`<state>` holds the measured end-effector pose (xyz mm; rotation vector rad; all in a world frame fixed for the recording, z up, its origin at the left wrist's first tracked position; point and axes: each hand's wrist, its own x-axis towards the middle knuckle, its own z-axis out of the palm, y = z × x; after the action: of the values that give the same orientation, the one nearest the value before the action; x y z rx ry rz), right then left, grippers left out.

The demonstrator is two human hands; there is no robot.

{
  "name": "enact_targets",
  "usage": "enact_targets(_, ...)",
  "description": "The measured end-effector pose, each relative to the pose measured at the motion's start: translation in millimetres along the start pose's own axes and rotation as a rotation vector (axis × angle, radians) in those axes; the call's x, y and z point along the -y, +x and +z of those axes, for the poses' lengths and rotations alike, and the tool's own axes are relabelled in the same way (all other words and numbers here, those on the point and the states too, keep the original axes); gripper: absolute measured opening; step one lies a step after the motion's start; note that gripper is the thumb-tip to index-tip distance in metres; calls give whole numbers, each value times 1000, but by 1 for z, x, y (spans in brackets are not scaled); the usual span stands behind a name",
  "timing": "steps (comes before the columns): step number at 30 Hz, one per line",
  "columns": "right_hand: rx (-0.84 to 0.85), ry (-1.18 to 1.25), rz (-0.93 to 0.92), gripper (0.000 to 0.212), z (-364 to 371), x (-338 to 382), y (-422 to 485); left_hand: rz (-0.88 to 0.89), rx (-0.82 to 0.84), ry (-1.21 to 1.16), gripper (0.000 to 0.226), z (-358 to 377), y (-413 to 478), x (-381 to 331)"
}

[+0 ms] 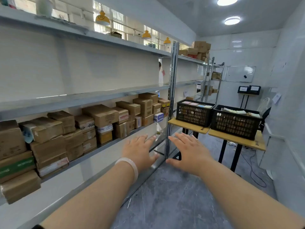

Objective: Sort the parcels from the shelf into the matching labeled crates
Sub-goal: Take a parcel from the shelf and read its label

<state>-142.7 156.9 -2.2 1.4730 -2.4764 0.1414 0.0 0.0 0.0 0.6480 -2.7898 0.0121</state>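
The stacked cardboard parcels [100, 115] on the pale grey metal shelf [79, 100] were brown, several bearing white labels with red print. One small box [158, 117] was white and blue, and a parcel at far left carried a green tape band [16, 166]. Two black plastic lattice crates [194, 113] [236, 122] held pink, blue and yellow cards and stood on yellow-topped counters [188, 126] with black legs. The floor [173, 195] was dark grey, marbled with pale veins. Yellow pendant lamps [102, 19] hung above. The left hand [140, 151] wore a milky pink-white bangle [130, 167].
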Motion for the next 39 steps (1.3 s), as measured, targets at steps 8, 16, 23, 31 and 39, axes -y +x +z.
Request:
enact_targets(8, 25, -36, 23, 95, 47, -37, 59, 68, 16, 109, 75, 38, 73, 21)
enact_targets(16, 113, -41, 118, 92, 94, -80, 178, 102, 72, 120, 77, 83, 197, 71)
enact_targets(23, 84, -3, 195, 92, 123, -127, 268, 144, 36, 68, 77, 114, 324, 96)
enact_targets(31, 45, 10, 264, 91, 150, -216, 350, 190, 5, 21, 77, 164, 448, 69)
enact_targets(39, 63, 60, 206, 89, 182, -335, 461, 128, -14, -2, 75, 203, 604, 30)
